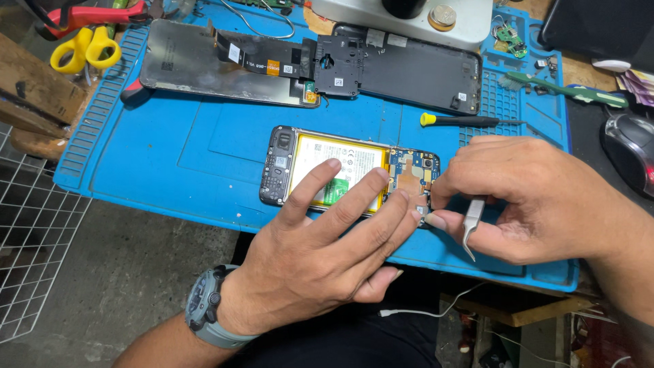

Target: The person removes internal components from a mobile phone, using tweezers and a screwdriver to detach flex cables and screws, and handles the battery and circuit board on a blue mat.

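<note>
Your left hand (pixel 320 255) is pressing spread fingers on the opened phone (pixel 347 174) at frame centre; your right hand (pixel 524 197) is gripping tweezers (pixel 471 225) beside its board, on the blue mat (pixel 170 157).

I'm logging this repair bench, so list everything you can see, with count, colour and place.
Opened phone with yellow battery: one, mat centre.
Blue silicone work mat: one, under everything.
Detached screen panel: one, dark, mat top left.
Black back cover: one, top centre.
Yellow-capped screwdriver: one, above phone.
Yellow-handled scissors: one, top left.
Green toothbrush: one, top right.
Computer mouse: one, dark, right edge.
Metal tweezers: one, in right hand.
Left hand: fingers on phone.
Right hand: at phone's right end.
</note>
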Demonstrator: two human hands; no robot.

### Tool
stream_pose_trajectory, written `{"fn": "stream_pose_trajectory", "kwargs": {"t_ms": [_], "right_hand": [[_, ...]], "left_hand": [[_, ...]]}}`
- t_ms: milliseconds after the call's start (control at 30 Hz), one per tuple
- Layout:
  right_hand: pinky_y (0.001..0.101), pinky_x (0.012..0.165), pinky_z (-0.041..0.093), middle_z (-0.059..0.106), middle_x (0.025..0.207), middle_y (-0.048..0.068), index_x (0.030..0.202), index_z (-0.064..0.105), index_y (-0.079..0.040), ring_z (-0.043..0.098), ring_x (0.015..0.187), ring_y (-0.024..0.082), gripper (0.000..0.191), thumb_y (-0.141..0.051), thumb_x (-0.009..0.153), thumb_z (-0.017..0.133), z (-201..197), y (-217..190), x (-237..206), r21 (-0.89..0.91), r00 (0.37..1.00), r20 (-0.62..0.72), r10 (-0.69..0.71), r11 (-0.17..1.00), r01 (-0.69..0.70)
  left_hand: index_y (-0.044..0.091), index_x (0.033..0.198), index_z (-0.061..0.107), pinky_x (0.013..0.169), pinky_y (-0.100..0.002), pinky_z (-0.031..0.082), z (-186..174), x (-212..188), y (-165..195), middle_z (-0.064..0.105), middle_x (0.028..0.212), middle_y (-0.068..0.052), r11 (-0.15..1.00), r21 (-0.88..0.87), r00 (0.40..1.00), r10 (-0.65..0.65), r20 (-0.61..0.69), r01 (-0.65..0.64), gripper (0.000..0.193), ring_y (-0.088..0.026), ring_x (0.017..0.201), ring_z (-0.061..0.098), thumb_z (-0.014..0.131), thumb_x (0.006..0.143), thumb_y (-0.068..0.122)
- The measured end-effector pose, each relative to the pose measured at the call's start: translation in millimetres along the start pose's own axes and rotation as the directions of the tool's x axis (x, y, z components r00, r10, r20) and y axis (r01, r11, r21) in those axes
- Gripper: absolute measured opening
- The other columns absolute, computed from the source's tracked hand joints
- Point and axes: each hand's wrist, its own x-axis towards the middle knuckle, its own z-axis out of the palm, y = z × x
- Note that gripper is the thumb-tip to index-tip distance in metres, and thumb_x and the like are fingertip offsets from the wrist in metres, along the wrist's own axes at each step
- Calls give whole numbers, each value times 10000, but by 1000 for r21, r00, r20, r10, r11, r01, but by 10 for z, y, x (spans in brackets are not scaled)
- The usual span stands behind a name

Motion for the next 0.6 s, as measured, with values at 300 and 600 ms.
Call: {"fn": "stream_pose_trajectory", "kwargs": {"t_ms": [300, 600], "right_hand": [[309, 462, 483, 701, 661, -14, 833, 755, -138, 630, 605, 150, 165, -174, 694, 835, -9, -53, 8, 43, 993, -1, 119, 992, -119], [292, 408, 478, 711, 657, -14, 811, 752, -142, 627, 565, 140, 167, -182, 683, 851, -10, -75, 31, 56, 987, 0, 162, 985, -162]], "left_hand": [[116, 1416, 701, 1288, -545, 235, 22, 3, -3, 593, 1448, -14, 999, -38, 1000, -9, -8, 9, 567, -238, 1430, 499, 674, 1037, 538], [100, 1422, 694, 1277, -542, 259, 5, 8, -20, 583, 1471, -15, 998, -59, 1000, -6, -13, 5, 576, -248, 1407, 512, 688, 1023, 516]]}}
